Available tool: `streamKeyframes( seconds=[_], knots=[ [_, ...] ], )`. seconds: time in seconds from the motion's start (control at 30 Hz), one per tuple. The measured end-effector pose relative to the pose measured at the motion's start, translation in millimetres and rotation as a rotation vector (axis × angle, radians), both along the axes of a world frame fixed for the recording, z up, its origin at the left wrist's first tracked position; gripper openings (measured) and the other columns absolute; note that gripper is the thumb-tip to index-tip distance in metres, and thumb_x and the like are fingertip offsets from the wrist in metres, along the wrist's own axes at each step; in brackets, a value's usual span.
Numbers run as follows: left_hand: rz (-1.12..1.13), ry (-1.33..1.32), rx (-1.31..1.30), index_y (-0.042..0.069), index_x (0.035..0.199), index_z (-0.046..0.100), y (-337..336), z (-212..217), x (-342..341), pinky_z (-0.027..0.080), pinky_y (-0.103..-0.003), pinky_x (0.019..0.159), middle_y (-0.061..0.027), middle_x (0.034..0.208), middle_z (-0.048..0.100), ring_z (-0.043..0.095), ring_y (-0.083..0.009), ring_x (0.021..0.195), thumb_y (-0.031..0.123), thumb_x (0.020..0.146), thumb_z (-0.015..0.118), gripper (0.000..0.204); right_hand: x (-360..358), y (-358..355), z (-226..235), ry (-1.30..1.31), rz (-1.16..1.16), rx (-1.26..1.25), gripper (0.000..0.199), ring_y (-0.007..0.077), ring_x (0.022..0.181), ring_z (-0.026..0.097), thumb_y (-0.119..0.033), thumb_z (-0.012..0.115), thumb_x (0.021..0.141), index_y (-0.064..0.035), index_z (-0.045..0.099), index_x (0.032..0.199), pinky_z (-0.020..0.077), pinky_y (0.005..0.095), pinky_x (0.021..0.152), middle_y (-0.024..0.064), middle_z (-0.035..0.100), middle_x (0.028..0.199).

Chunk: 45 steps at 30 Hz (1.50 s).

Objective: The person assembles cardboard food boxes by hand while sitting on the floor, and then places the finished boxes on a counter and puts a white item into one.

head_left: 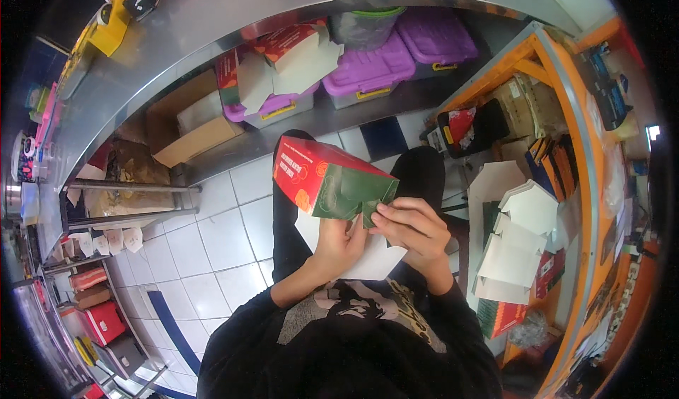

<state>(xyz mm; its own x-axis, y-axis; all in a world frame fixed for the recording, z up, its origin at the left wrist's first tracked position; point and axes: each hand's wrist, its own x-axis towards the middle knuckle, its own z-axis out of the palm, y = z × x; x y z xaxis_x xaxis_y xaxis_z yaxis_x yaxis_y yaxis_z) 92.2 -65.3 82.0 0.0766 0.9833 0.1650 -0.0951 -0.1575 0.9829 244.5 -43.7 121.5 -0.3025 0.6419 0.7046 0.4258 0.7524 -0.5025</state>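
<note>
Red-and-green folding carton (332,183) lies between your knees (424,167), overlapping the left one in view; right hand (414,230) grip pinches its green tab (368,211), left hand (339,245) grip clasps its near edge, fingertips partly hidden.

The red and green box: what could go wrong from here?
The red and green box is held over the person's legs, so it might slip to the tiled floor. The left hand and right hand meet at its green flap, which could crease under pressure.

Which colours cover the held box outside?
The box is mainly red and green, best in head view.
</note>
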Motion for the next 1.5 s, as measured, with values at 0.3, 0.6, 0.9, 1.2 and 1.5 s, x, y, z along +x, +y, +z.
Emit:
streamKeyframes(
  seconds=[0.3, 0.6, 0.9, 1.2, 1.5],
  knots=[
    [0.094, 0.135, 0.151, -0.002, 0.106, 0.060, 1, -7, -5, 0.049, -0.032, 0.075, -0.0107, 0.097, 0.064, 0.063, -0.0201, 0.090, -0.005, 0.080, 0.060, 0.027, -3, -3, -8, 0.019, -0.073, 0.031, 0.034, 0.0240, 0.081, 0.063, -0.001, 0.079, 0.056, -0.0026, 0.073, 0.089, 0.0535, 0.0293, 0.069, 0.0081, 0.065, 0.083],
    [-0.164, 0.275, 0.242, 0.000, 0.108, 0.060, 6, 23, -17, 0.048, -0.034, 0.081, -0.0123, 0.100, 0.064, 0.063, -0.0243, 0.092, 0.003, 0.077, 0.069, 0.032, 3, -6, -2, 0.098, -0.208, -0.482, 0.057, 0.0259, 0.088, 0.062, -0.010, 0.082, 0.061, -0.0003, 0.063, 0.114, 0.0500, 0.0333, 0.079, 0.0152, 0.058, 0.118],
    [-0.063, 0.164, 0.148, 0.002, 0.105, 0.062, 1, -14, 0, 0.051, -0.032, 0.076, -0.0102, 0.102, 0.065, 0.065, -0.0225, 0.091, 0.001, 0.081, 0.067, 0.025, 7, -23, -22, 0.231, -0.255, -0.499, 0.042, 0.0200, 0.092, 0.066, 0.012, 0.072, 0.069, 0.0011, 0.067, 0.109, 0.0532, 0.0271, 0.079, 0.0159, 0.067, 0.103],
    [-0.191, 0.461, 0.395, 0.003, 0.106, 0.061, 9, -33, 25, 0.052, -0.042, 0.074, -0.0111, 0.100, 0.062, 0.063, -0.0312, 0.088, 0.003, 0.065, 0.070, 0.042, -8, -26, -39, 0.880, 0.030, -0.748, 0.092, 0.0218, 0.126, 0.044, -0.050, 0.071, 0.077, 0.0056, 0.031, 0.139, 0.0407, 0.0318, 0.100, 0.0185, 0.036, 0.142],
    [0.177, 0.095, 0.316, -0.009, 0.132, 0.037, 44, 18, -35, 0.030, -0.041, 0.105, -0.0235, 0.136, 0.042, 0.042, -0.0307, 0.127, 0.029, 0.080, 0.065, 0.070, 26, -9, -40, 0.742, 0.089, -0.894, 0.080, 0.0252, 0.125, 0.045, -0.040, 0.067, 0.076, -0.0004, 0.033, 0.137, 0.0407, 0.0372, 0.101, 0.0189, 0.039, 0.137]
  ],
)
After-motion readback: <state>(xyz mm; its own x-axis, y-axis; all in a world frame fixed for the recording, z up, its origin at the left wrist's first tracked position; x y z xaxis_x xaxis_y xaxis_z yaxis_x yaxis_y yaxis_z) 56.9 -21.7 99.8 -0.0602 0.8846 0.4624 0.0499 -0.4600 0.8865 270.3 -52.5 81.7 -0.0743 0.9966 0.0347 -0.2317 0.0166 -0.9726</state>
